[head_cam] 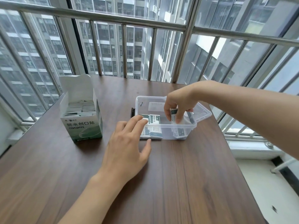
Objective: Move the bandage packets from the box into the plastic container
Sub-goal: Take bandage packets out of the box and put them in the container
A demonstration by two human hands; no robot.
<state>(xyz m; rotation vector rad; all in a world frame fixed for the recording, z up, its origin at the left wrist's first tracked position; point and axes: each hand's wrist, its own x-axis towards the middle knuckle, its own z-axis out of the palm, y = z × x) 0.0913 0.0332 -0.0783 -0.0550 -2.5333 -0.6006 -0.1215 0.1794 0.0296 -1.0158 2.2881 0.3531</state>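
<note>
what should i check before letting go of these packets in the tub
1. Right hand grips the packets firmly: ok.
2. Packets are inside the plastic container's walls, not over the rim: ok.
3. Free floor space under them, right of the packets already lying inside: ok.
4. Left hand steadies the container at its near left corner with straight fingers: ok.
5. Box stands upright with more packets to fetch: ok.
6. Packets touch the container floor: cannot tell.
</note>
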